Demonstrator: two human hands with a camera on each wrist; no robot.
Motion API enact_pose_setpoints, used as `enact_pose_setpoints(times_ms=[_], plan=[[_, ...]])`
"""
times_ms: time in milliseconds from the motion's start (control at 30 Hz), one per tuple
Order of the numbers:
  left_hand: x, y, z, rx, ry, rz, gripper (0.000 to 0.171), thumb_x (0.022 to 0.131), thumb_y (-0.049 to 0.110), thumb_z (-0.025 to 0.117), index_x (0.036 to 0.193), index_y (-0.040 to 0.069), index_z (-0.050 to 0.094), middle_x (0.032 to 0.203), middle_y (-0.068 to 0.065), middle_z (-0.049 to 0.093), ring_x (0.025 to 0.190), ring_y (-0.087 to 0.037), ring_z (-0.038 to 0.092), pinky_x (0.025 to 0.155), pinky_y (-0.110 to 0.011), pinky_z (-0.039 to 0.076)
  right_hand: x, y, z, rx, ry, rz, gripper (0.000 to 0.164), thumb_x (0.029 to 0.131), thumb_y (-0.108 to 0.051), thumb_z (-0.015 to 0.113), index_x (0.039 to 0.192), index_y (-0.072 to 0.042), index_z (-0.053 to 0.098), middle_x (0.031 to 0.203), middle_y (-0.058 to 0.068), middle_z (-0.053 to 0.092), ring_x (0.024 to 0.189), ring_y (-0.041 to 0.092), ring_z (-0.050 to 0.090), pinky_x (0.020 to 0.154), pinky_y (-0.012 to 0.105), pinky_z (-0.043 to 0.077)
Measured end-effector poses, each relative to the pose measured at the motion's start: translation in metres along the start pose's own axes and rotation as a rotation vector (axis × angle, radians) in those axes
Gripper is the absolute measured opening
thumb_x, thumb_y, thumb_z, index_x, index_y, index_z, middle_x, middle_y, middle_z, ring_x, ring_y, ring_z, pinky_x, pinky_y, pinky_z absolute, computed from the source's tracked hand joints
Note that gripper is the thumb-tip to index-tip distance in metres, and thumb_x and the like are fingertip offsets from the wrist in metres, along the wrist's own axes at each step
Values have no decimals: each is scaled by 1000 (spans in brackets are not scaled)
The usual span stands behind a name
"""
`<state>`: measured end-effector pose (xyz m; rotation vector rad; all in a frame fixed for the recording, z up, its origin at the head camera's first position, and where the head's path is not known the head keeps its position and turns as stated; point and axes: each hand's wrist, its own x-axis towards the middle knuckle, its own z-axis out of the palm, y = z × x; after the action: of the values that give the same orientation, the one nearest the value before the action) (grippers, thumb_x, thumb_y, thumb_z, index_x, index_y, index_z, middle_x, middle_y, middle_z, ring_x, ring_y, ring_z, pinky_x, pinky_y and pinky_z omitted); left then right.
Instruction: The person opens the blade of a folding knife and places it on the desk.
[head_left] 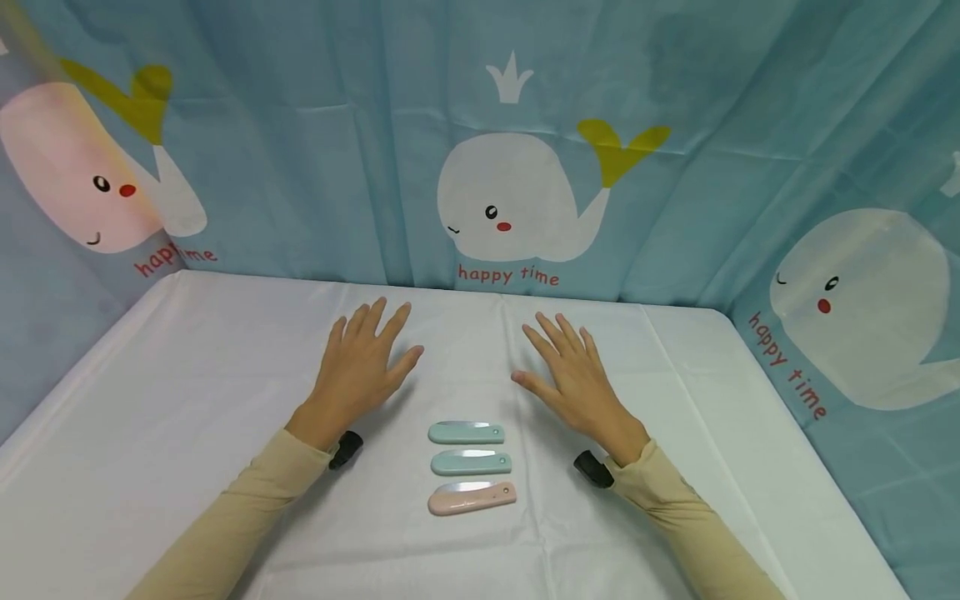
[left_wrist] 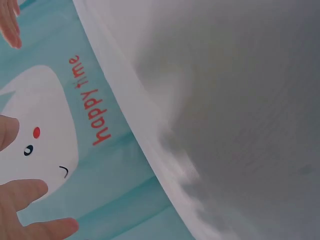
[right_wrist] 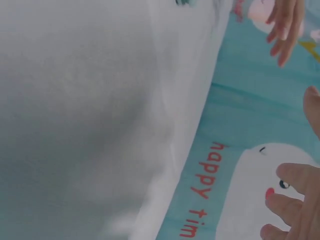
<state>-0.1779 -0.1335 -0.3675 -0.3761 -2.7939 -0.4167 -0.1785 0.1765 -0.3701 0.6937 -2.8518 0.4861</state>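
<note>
Three small folding knives lie in a column on the white cloth, between my forearms in the head view. The farthest is a mint green knife (head_left: 466,432), the middle one another mint green knife (head_left: 471,463), and the nearest a pink knife (head_left: 472,498). A strip of blade shows along the upper edge of each handle. Beyond them on the left, my left hand (head_left: 363,361) is spread, palm down, holding nothing. Across from it my right hand (head_left: 576,375) is likewise spread with its fingers apart and holds nothing. Both hands cast shadows on the cloth.
A white cloth (head_left: 187,375) covers the table. Blue curtains printed with whales (head_left: 510,200) rise along its back and both sides. Black wrist cameras sit under the cuffs, the left camera (head_left: 346,450) and the right camera (head_left: 593,469).
</note>
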Motion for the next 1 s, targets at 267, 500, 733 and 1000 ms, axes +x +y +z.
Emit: enact_pose_setpoints(times_ms=[267,500,733,1000], plan=[[-13,8,3,0,-16,28,62,98,46,53,150,15,43,154,-23,38,142,-45,34,114,-64,24,-15,-6,5,-13,-32,-32,70,97,-54,55,154,-18,36,164,7,26,154,35,15,120,62,10],[-22,12,6,26,4,69,61,97,46,57,148,15,47,151,-23,43,138,-45,41,111,-64,29,-22,-14,2,7,-45,-74,66,97,-51,56,153,-19,39,163,6,30,154,33,16,120,61,11],[-27,19,7,-8,-58,80,61,97,45,58,147,13,47,148,-23,46,136,-43,44,110,-62,32,-23,-14,8,57,-46,-105,63,98,-47,57,152,-19,40,162,6,32,152,36,21,119,62,15],[-32,24,7,-46,-123,108,58,97,41,61,143,9,51,140,-23,53,129,-43,50,107,-60,37,-24,-18,15,128,-95,-125,61,98,-46,58,149,-16,45,157,5,40,150,34,28,120,58,18]])
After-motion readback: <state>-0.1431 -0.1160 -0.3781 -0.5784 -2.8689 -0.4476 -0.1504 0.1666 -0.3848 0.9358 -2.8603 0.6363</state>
